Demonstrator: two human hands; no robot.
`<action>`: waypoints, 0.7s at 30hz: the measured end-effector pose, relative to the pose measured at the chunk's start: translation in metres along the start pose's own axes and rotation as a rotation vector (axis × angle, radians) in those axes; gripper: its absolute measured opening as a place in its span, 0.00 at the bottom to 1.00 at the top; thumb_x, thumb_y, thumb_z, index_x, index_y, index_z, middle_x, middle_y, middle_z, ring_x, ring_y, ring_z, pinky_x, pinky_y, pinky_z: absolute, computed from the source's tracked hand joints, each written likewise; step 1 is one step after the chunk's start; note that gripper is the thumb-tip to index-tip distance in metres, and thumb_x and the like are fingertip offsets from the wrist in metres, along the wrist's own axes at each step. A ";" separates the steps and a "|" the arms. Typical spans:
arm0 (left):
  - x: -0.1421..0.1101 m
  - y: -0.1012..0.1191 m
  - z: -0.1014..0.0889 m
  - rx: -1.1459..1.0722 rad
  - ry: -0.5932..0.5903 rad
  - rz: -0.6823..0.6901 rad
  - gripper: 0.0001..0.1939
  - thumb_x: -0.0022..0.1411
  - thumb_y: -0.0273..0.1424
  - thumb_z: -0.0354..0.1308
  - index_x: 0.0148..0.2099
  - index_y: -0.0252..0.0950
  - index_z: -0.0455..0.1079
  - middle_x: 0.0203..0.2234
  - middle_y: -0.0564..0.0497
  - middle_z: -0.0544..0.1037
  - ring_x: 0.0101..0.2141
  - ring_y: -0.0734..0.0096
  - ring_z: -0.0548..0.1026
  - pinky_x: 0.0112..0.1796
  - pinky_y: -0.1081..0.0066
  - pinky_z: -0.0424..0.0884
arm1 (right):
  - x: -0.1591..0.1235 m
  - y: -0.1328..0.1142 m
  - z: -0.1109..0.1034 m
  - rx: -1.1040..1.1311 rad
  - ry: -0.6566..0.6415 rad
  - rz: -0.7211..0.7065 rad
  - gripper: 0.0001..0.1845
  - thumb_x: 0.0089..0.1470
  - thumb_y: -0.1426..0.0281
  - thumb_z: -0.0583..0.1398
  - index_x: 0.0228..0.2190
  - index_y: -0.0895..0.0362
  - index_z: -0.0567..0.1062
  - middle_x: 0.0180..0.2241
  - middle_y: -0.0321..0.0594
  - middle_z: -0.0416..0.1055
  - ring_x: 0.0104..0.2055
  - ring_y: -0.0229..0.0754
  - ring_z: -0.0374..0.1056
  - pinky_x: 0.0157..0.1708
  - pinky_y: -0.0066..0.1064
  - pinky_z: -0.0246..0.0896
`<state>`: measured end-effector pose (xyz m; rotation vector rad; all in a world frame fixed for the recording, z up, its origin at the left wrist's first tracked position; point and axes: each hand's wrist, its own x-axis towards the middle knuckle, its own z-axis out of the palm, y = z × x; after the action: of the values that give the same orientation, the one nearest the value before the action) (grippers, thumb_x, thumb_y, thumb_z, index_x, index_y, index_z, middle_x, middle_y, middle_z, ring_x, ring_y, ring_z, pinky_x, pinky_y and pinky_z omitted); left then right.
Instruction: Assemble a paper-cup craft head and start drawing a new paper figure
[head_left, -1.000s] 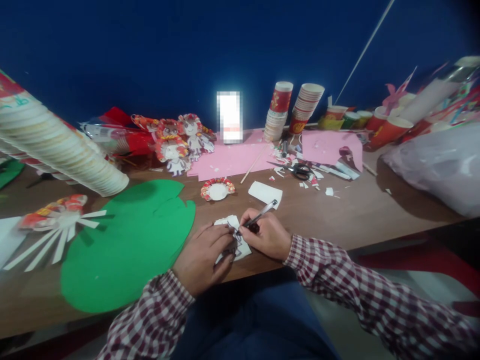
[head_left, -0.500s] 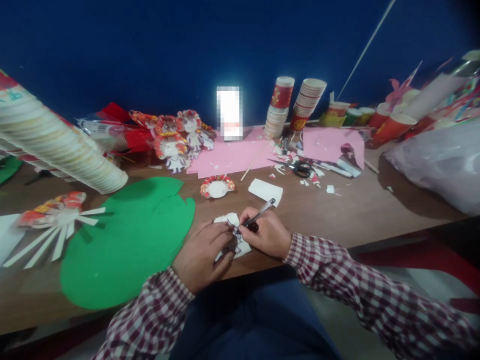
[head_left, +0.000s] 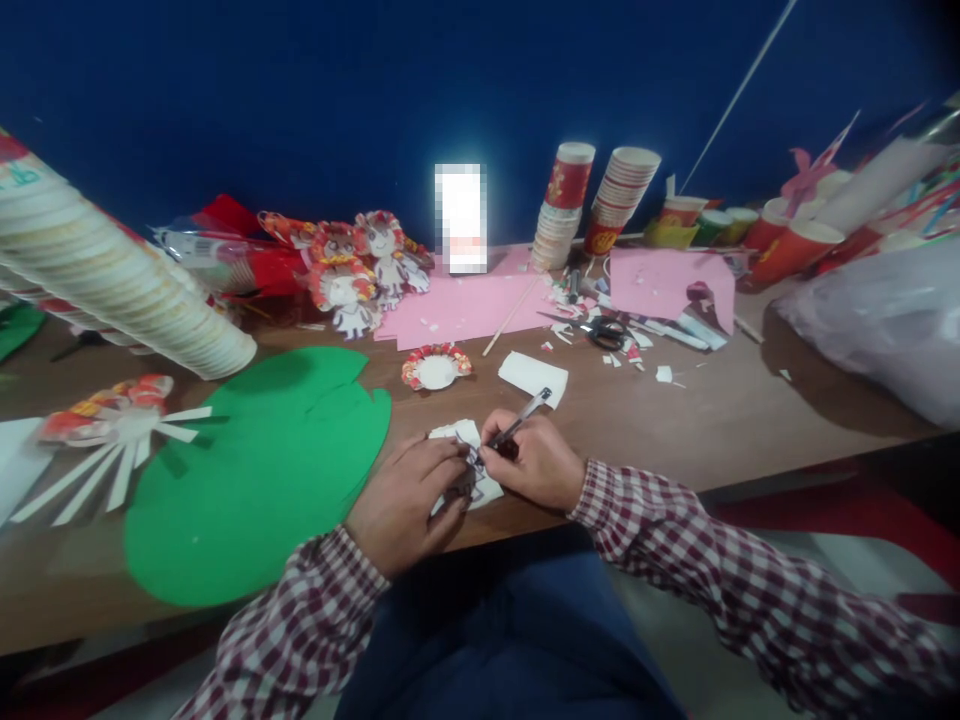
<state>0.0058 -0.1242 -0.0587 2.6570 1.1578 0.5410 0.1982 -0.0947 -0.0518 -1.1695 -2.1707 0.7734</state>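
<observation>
Close to the table's front edge lies a small white paper piece with dark drawn lines, partly hidden under my hands. My left hand rests over its left side, fingers stretched out and pressing it to the table. A pen with a clear barrel and dark cap end is pinched in my right hand, its tip down at the paper. Just beyond are a blank white paper piece and a small ring-edged paper cup base with a curled red and yellow rim.
A green paper leaf shape lies left, beside a cut cup with splayed strips. Stacked paper cups lean at far left. Scissors, scraps, pink paper, finished paper figures and upright cup stacks line the back.
The whole view has shifted slightly. Both hands stay at the paper, the pen still in my right hand and its tip on the paper.
</observation>
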 end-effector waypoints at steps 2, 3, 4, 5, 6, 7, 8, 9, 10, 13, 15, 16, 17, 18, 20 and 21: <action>0.000 0.000 0.000 0.000 -0.007 -0.003 0.15 0.53 0.31 0.51 0.45 0.36 0.65 0.45 0.45 0.69 0.48 0.62 0.64 0.51 0.56 0.57 | 0.000 0.000 0.000 -0.003 -0.001 -0.004 0.03 0.49 0.70 0.54 0.27 0.57 0.66 0.19 0.32 0.64 0.22 0.34 0.59 0.24 0.24 0.50; 0.000 0.000 0.000 0.000 -0.012 -0.004 0.16 0.53 0.31 0.51 0.45 0.36 0.64 0.45 0.45 0.69 0.48 0.62 0.64 0.51 0.56 0.56 | 0.000 0.000 0.000 -0.004 -0.003 -0.006 0.03 0.49 0.70 0.54 0.27 0.57 0.66 0.19 0.32 0.64 0.22 0.34 0.59 0.24 0.24 0.50; 0.000 0.000 0.000 -0.001 -0.015 -0.003 0.16 0.53 0.31 0.51 0.46 0.36 0.64 0.46 0.45 0.69 0.48 0.62 0.64 0.51 0.56 0.56 | 0.000 0.000 0.000 -0.004 -0.003 -0.007 0.03 0.49 0.70 0.54 0.27 0.57 0.66 0.19 0.32 0.64 0.22 0.34 0.59 0.24 0.24 0.50; 0.000 0.000 0.000 -0.001 -0.017 -0.005 0.16 0.53 0.31 0.51 0.46 0.36 0.64 0.46 0.45 0.69 0.48 0.62 0.64 0.51 0.56 0.56 | 0.000 0.000 -0.001 -0.003 -0.005 -0.008 0.03 0.49 0.70 0.54 0.27 0.57 0.66 0.19 0.32 0.64 0.22 0.34 0.59 0.24 0.24 0.50; 0.000 0.000 0.000 0.000 -0.018 -0.006 0.16 0.53 0.31 0.51 0.46 0.36 0.64 0.46 0.45 0.69 0.48 0.62 0.64 0.51 0.56 0.56 | 0.000 0.000 -0.001 -0.001 -0.008 -0.010 0.03 0.49 0.70 0.54 0.27 0.57 0.66 0.19 0.32 0.64 0.22 0.34 0.59 0.24 0.24 0.50; 0.000 0.000 0.000 0.000 -0.018 -0.007 0.16 0.54 0.31 0.51 0.46 0.36 0.64 0.46 0.45 0.68 0.48 0.62 0.64 0.51 0.57 0.56 | 0.000 -0.001 -0.001 0.002 -0.009 -0.011 0.03 0.49 0.70 0.54 0.27 0.57 0.66 0.19 0.32 0.64 0.22 0.34 0.59 0.24 0.24 0.50; 0.000 0.000 0.000 0.001 -0.017 -0.009 0.15 0.54 0.31 0.51 0.46 0.36 0.64 0.46 0.45 0.68 0.48 0.62 0.64 0.52 0.57 0.56 | 0.000 -0.001 -0.001 0.006 -0.011 -0.012 0.03 0.49 0.70 0.54 0.27 0.57 0.66 0.19 0.31 0.63 0.22 0.34 0.58 0.24 0.24 0.49; 0.000 0.001 0.000 0.002 -0.017 -0.011 0.15 0.54 0.31 0.51 0.45 0.36 0.64 0.46 0.45 0.69 0.48 0.62 0.64 0.51 0.57 0.56 | 0.000 -0.001 -0.001 0.012 -0.011 -0.013 0.02 0.49 0.71 0.54 0.27 0.57 0.66 0.18 0.31 0.63 0.22 0.33 0.58 0.24 0.24 0.49; 0.000 0.001 0.000 0.002 -0.017 -0.012 0.15 0.54 0.31 0.51 0.45 0.36 0.64 0.45 0.45 0.69 0.47 0.62 0.64 0.51 0.57 0.56 | 0.000 -0.001 -0.001 0.019 -0.010 -0.015 0.02 0.49 0.71 0.54 0.27 0.57 0.66 0.18 0.31 0.63 0.21 0.33 0.58 0.24 0.24 0.49; 0.000 0.001 0.000 -0.003 -0.020 -0.009 0.15 0.54 0.30 0.51 0.44 0.36 0.65 0.45 0.45 0.69 0.47 0.62 0.65 0.51 0.56 0.57 | 0.000 -0.001 0.000 0.030 -0.008 -0.017 0.01 0.48 0.71 0.55 0.27 0.57 0.66 0.18 0.30 0.63 0.21 0.33 0.58 0.23 0.23 0.49; 0.001 0.001 0.000 -0.008 -0.024 -0.009 0.14 0.54 0.30 0.51 0.44 0.36 0.65 0.45 0.45 0.69 0.47 0.63 0.65 0.51 0.56 0.57 | 0.000 -0.001 0.000 0.027 -0.005 -0.017 0.01 0.48 0.71 0.55 0.26 0.57 0.66 0.18 0.30 0.62 0.21 0.33 0.58 0.23 0.23 0.49; 0.001 0.001 0.000 -0.010 -0.028 -0.011 0.14 0.54 0.30 0.51 0.44 0.36 0.65 0.45 0.45 0.69 0.47 0.63 0.65 0.51 0.56 0.56 | 0.000 -0.001 0.000 0.024 -0.006 -0.018 0.01 0.48 0.72 0.55 0.26 0.57 0.65 0.18 0.30 0.62 0.21 0.33 0.58 0.23 0.23 0.49; 0.001 0.001 0.000 -0.011 -0.034 -0.013 0.14 0.54 0.30 0.51 0.44 0.36 0.65 0.45 0.45 0.69 0.47 0.63 0.65 0.51 0.56 0.56 | 0.000 -0.001 0.000 0.019 -0.007 -0.020 0.01 0.48 0.72 0.55 0.26 0.57 0.65 0.18 0.30 0.62 0.21 0.33 0.58 0.24 0.23 0.49; 0.001 0.001 0.000 -0.011 -0.040 -0.016 0.14 0.54 0.30 0.51 0.44 0.36 0.65 0.45 0.45 0.68 0.47 0.62 0.64 0.51 0.56 0.56 | 0.000 -0.001 0.000 0.014 -0.009 -0.023 0.02 0.48 0.71 0.54 0.26 0.57 0.65 0.18 0.30 0.62 0.21 0.33 0.58 0.24 0.23 0.49; 0.000 0.001 0.000 -0.011 -0.047 -0.020 0.14 0.54 0.30 0.51 0.44 0.36 0.64 0.46 0.46 0.68 0.47 0.62 0.64 0.52 0.56 0.55 | 0.000 -0.001 0.000 0.000 -0.014 -0.025 0.02 0.49 0.71 0.54 0.26 0.56 0.64 0.18 0.30 0.62 0.21 0.33 0.58 0.24 0.24 0.49; 0.000 0.001 0.000 -0.010 -0.051 -0.022 0.14 0.54 0.30 0.51 0.44 0.36 0.64 0.46 0.46 0.68 0.47 0.63 0.64 0.52 0.56 0.55 | -0.001 0.000 0.001 -0.007 -0.014 -0.024 0.02 0.49 0.71 0.54 0.26 0.56 0.64 0.18 0.30 0.62 0.22 0.33 0.58 0.24 0.24 0.49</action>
<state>0.0065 -0.1245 -0.0582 2.6305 1.1652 0.4713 0.1980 -0.0954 -0.0522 -1.1425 -2.1968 0.7668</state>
